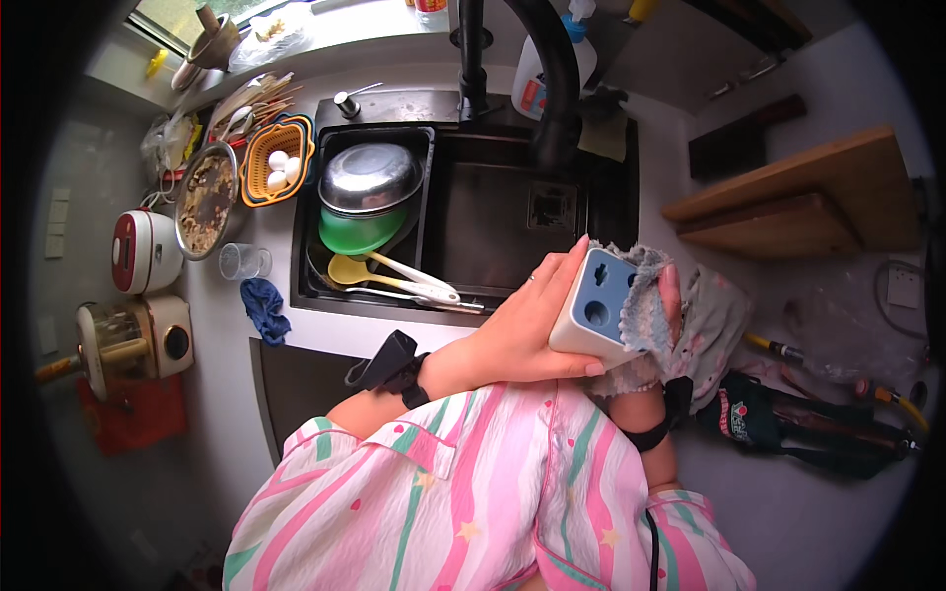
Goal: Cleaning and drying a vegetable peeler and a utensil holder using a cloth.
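In front of my body, above the sink's near edge, my left hand (pixel 510 332) grips a white box-shaped holder (pixel 580 346) from the left side. The holder's blue top has a round opening and a cross-shaped one, and it is tilted towards me. My right hand (pixel 670 295) presses a grey, scallop-edged cloth (pixel 647 314) over the holder's right side. This cloth hides most of that hand and part of the blue top. A pale cloth with a pink pattern (pixel 713 325) is just right of my right hand.
A dark sink (pixel 480 229) holds a metal bowl (pixel 369 177), a green bowl (pixel 362 230) and a yellow ladle (pixel 351 270). Over it arches a black faucet (pixel 558 81). Wooden cutting boards (pixel 798 185) stand right. Left are an egg basket (pixel 255 159), a glass (pixel 240 261) and a blue rag (pixel 264 310).
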{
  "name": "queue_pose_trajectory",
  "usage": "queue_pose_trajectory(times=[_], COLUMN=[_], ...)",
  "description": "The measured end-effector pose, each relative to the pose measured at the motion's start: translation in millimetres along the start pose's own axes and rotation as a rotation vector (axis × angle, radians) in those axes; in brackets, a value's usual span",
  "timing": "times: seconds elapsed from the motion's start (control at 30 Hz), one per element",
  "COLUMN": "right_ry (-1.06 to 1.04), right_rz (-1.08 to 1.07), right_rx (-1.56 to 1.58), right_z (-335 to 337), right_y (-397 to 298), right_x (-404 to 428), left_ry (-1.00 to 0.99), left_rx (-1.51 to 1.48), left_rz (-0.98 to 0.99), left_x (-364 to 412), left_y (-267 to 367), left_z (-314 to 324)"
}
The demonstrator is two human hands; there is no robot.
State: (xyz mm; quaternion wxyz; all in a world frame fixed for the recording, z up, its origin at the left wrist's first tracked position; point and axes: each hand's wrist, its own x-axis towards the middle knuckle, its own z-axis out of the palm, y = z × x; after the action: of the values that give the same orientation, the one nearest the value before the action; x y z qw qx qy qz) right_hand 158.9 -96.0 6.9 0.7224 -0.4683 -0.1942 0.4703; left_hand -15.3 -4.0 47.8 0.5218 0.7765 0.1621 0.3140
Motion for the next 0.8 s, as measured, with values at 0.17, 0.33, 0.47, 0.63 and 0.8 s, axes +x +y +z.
queue_pose_trajectory(times=[0.17,0.33,0.47,0.63,0.8], right_ry=[-0.243,-0.291,-0.016,-0.286,-0.462], right_rz=[0.611,0.236,0.235,0.258,0.335], right_rx=[0.828,0.555,0.379,0.385,0.734], right_z=[40,40,49,53,17], right_y=[-32,5,18,-11,19], right_x=[11,-15,-9,3,14], left_ry=[-0.027,0.273,0.333,0.093,0.037], left_rx=[-0.236,0.051,-0.047,-0.304,-0.633], left_rz=[-0.031,0.011,-0.104,-0.267,-0.294], left_x=[-2,2,-5,-8,-7], left_y=[4,-9,-6,-2,2], left_z=[-2,-7,-4,-10,-5])
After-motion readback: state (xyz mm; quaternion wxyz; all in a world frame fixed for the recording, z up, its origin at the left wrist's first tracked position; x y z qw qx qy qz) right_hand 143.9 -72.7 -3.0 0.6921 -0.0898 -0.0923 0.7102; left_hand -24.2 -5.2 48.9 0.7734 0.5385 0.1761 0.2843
